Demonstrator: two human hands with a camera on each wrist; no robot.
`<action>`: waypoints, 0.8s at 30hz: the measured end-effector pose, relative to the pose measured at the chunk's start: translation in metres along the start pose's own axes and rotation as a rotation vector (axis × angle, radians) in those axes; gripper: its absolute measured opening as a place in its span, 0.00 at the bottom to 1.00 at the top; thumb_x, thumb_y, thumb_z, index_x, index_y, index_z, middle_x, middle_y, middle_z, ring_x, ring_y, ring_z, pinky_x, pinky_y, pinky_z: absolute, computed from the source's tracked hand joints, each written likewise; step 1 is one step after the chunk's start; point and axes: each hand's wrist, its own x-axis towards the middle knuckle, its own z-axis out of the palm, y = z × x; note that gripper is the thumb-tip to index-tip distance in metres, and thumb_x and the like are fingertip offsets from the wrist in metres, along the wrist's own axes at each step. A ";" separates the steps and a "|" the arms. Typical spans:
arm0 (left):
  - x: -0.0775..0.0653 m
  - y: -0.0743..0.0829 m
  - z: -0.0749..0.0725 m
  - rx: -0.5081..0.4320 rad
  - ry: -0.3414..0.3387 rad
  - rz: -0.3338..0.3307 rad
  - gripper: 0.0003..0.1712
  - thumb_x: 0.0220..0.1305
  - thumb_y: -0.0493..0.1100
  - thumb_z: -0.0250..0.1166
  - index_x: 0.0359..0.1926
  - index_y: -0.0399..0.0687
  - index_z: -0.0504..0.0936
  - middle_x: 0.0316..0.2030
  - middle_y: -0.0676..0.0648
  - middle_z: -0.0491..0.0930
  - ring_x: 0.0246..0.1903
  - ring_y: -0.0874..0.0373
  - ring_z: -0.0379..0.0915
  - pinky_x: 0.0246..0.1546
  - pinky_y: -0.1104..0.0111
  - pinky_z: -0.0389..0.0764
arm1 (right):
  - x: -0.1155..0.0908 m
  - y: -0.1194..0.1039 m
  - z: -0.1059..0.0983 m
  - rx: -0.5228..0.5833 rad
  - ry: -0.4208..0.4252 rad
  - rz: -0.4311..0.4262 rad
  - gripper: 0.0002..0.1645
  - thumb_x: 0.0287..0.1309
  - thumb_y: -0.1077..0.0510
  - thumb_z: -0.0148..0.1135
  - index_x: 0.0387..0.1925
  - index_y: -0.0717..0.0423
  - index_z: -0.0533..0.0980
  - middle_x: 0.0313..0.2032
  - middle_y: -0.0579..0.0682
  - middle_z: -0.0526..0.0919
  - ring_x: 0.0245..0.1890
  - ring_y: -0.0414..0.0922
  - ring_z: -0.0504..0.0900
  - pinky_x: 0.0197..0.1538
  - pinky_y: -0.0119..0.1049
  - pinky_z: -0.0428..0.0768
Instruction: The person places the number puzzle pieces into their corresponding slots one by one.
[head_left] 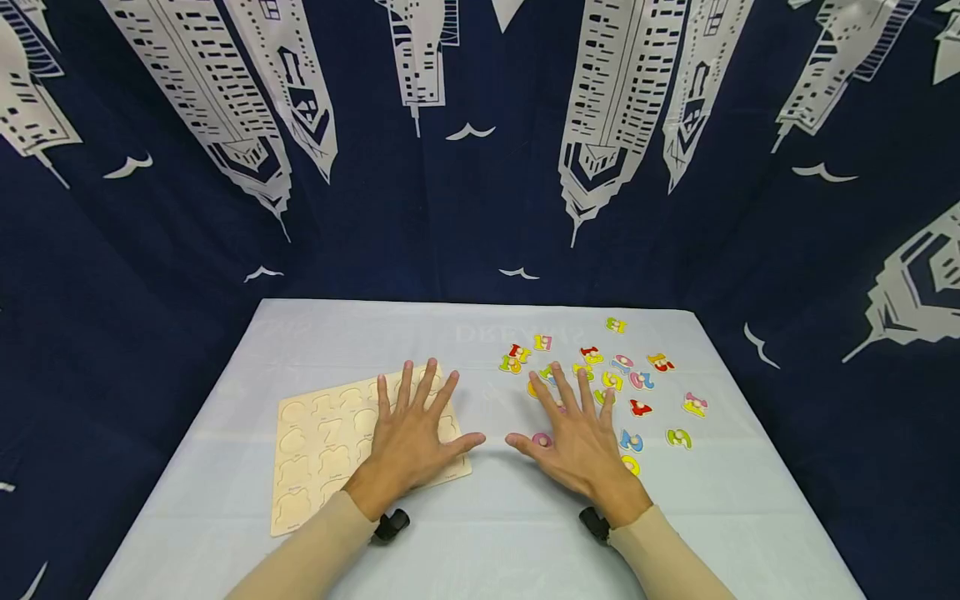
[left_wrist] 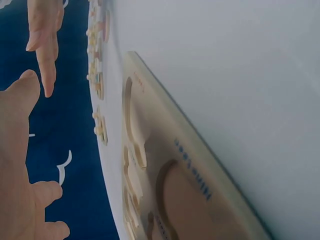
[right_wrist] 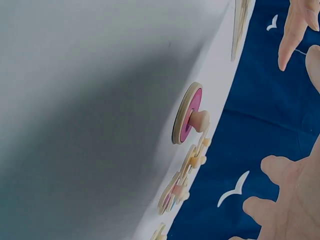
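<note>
My left hand [head_left: 414,442] is spread, palm down, over the right part of a pale wooden puzzle board [head_left: 294,442] with several cut-out recesses. In the left wrist view the board [left_wrist: 155,125] shows the printed word "Nineteen" beside a recess, and a gap separates the hand from it. My right hand [head_left: 581,437], fingers likewise spread, hovers at the near left side of a scatter of colourful number pieces and hides some. A round pink piece [right_wrist: 191,114] with a wooden peg knob lies below it; in the head view this pink piece [head_left: 542,440] shows by the thumb. Neither hand holds anything.
Loose number pieces spread over the right half of the white-covered table [head_left: 525,542], among them a red one [head_left: 641,407], a blue one [head_left: 632,441] and a green one [head_left: 678,438]. A navy curtain [head_left: 465,208] with white buildings and birds hangs behind the table.
</note>
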 end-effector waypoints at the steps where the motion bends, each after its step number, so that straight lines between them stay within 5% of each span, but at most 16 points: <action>1: 0.000 0.000 0.000 0.002 0.005 0.002 0.65 0.71 0.93 0.53 0.96 0.69 0.54 0.97 0.45 0.44 0.97 0.35 0.28 0.92 0.24 0.28 | 0.000 0.001 0.000 0.002 0.000 0.001 0.65 0.66 0.10 0.61 0.95 0.30 0.58 0.97 0.53 0.51 0.96 0.73 0.47 0.87 0.91 0.42; 16: -0.001 -0.003 -0.001 0.012 0.066 0.015 0.63 0.71 0.91 0.56 0.95 0.68 0.58 0.96 0.44 0.49 0.97 0.32 0.36 0.92 0.22 0.35 | -0.007 -0.001 -0.001 0.017 0.029 -0.024 0.63 0.70 0.12 0.61 0.94 0.34 0.60 0.96 0.55 0.55 0.95 0.73 0.48 0.88 0.89 0.44; 24: -0.018 -0.024 -0.001 -0.035 0.044 -0.027 0.61 0.74 0.87 0.60 0.95 0.65 0.59 0.96 0.43 0.50 0.96 0.31 0.36 0.92 0.23 0.32 | -0.009 -0.025 0.001 0.010 -0.038 -0.122 0.59 0.74 0.18 0.64 0.94 0.35 0.60 0.96 0.52 0.54 0.95 0.71 0.51 0.90 0.86 0.47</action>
